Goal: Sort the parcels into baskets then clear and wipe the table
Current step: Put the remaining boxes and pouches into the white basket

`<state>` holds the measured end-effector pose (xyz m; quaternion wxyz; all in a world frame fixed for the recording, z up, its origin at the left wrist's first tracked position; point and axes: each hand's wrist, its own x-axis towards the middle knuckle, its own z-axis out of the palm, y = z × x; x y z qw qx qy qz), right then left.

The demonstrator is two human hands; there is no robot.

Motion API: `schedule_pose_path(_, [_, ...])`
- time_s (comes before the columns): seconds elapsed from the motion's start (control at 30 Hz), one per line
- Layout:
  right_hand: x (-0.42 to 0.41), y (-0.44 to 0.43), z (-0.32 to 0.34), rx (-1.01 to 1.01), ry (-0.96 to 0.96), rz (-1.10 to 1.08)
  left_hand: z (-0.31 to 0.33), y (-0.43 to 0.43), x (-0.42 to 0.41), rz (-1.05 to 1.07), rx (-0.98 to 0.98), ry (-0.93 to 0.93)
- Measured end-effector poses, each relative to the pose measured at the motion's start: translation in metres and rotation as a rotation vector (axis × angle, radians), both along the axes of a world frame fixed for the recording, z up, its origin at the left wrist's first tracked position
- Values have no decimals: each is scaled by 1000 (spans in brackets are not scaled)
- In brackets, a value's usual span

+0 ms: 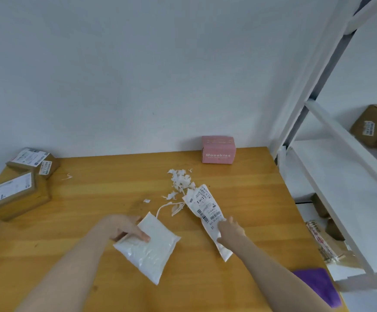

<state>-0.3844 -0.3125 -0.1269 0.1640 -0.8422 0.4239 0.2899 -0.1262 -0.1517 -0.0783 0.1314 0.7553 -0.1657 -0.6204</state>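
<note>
Both on the counter (115, 181), the soft, light-looking padded mailer (153, 251) was gripped at its edge by the left hand (128, 229), the limp, probably slippery labelled bag (205, 210) pinched mid-length by the right hand (230, 230).

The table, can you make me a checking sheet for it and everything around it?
Surface: wooden table.
Job's things: padded parcel, labelled mailer, pink box by the wall, near brown box and far brown box at the left.
Clutter: paper scraps mid-table; purple cloth at the near right edge.
Hands: left hand grips the padded parcel; right hand holds the labelled mailer.
Cables: nothing seen.
Surroundings: white shelf rack on the right, with a shelf box on it.
</note>
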Motion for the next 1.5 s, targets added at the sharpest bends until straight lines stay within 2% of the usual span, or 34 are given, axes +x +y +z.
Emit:
schedule_pose_path(0.17, [-29, 36, -5, -5, 0, -170, 25, 3, -27, -87, -6, 110])
schedule_pose_path(0.3, [-42, 78, -9, 13, -3, -351, 17, 16, -34, -117, -48, 160])
schedule_pose_path(0.4, [-55, 111, -14, -78, 16, -393, 16, 31, -35, -137, -90, 180])
schedule_pose_path(0.53, [-58, 126, 0, -87, -142, -558, 10, 56, -28, -142, -123, 171])
schedule_pose_path(0.7, [-44, 126, 29, -298, -245, -464, 14, 80, -16, -107, -178, 123])
schedule_pose_path(0.83, [-44, 130, 38, -357, -135, -323, 20, 95, -10, -39, -243, 102])
schedule_pose_path(1.03, [-48, 146, 32, -371, -95, -366, 5, 114, -7, 47, -287, 101])
schedule_pose_path(1.13, [-49, 148, 32, -410, -134, -402, 0, 124, -6, 74, -292, 111])
schedule_pose_path(1.27, [-52, 147, 33, -236, -76, -453, -3, 128, 1, 69, -307, 115])
schedule_pose_path(1.5, [-79, 156, 38, -214, -260, -635, 9, 96, -26, -13, -323, 57])
